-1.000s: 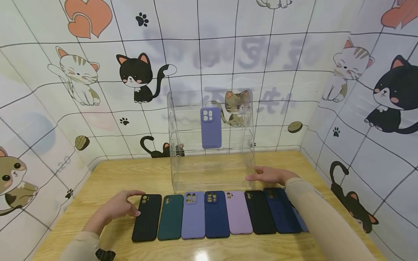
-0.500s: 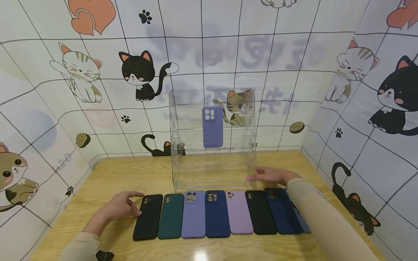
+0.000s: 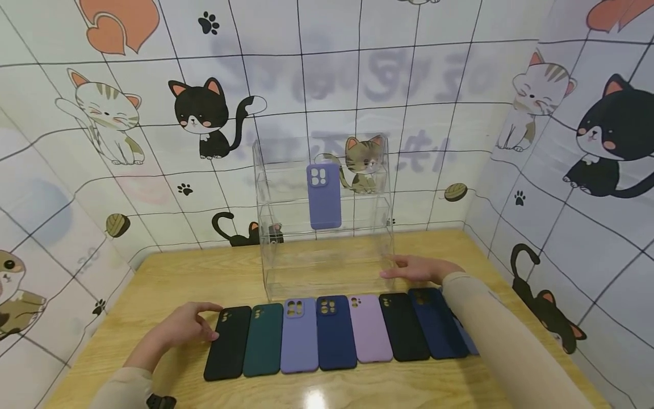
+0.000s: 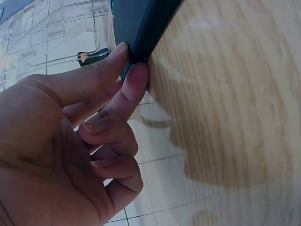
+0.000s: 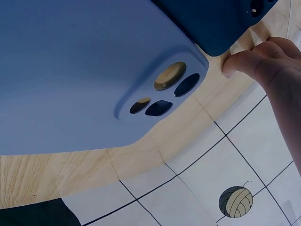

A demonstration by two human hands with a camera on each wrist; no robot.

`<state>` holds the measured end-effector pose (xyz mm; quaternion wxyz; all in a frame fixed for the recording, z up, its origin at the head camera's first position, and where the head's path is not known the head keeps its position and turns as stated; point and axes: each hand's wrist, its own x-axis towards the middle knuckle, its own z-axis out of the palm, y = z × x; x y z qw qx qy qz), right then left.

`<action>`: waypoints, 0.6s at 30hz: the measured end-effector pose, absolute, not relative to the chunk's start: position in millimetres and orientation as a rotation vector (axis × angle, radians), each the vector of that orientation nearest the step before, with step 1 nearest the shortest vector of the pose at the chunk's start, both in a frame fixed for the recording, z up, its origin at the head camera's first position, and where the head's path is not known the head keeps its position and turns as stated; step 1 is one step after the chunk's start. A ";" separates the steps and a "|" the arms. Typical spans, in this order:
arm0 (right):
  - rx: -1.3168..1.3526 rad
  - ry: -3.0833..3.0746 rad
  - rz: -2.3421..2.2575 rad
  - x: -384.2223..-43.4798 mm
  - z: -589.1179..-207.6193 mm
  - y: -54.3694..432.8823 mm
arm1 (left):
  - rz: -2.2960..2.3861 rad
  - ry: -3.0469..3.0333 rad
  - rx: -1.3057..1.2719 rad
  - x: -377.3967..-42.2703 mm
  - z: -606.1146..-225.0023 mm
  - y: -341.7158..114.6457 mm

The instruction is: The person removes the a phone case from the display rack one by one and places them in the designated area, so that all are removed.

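My left hand [image 3: 181, 329] is at the left end of a row of phone cases. Its thumb and a finger pinch the left edge of the black phone case [image 3: 227, 346]; in the left wrist view the other fingers curl inward. My right hand [image 3: 419, 268] reaches the lower right side of a clear acrylic display rack [image 3: 327, 272], its fingers extended toward the panel; contact is hard to judge. A periwinkle phone case [image 3: 324, 199] stands upright in the rack. In the right wrist view, another periwinkle case [image 5: 70, 94] partly covers the scene near my hand.
The row continues with green [image 3: 263, 341], periwinkle [image 3: 300, 341], navy [image 3: 336, 338], lilac [image 3: 370, 329], black [image 3: 405, 329] and navy [image 3: 438, 329] cases. My right sleeve [image 3: 495, 335] partly covers the last ones. A cat-print cloth [image 3: 327, 85] surrounds the wooden table [image 3: 189, 272].
The head view has shifted slightly. Both hands, the rack and the cases keep their places relative to one another.
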<state>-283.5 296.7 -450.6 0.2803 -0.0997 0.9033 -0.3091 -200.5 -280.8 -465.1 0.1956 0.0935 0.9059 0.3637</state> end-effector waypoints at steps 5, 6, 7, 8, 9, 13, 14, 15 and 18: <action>-0.272 2.406 -0.841 -285.7 -449.1 295.4 | 0.978 2.539 0.226 -202.5 -459.9 -282.8; -0.268 2.403 -0.842 -286.0 -449.2 295.5 | 0.967 2.537 0.222 -203.5 -457.1 -283.1; -0.268 2.403 -0.840 -286.1 -449.3 295.5 | 0.954 2.545 0.217 -204.7 -453.2 -283.1; -0.265 2.404 -0.838 -286.1 -449.5 295.7 | 0.945 2.552 0.217 -206.4 -448.6 -283.1; -0.266 2.405 -0.830 -286.0 -449.4 295.9 | 0.938 2.563 0.222 -208.3 -443.0 -282.8; -0.265 2.404 -0.830 -285.5 -448.6 295.7 | 0.939 2.622 0.261 -217.5 -413.4 -275.4; -0.267 2.404 -0.828 -285.2 -448.3 295.6 | 0.941 2.638 0.277 -219.9 -405.0 -271.7; -0.271 2.403 -0.826 -284.8 -448.0 295.4 | 0.948 2.654 0.291 -222.6 -396.5 -267.4; -0.275 2.403 -0.823 -284.2 -447.5 294.6 | 0.952 2.693 0.344 -232.0 -371.8 -252.0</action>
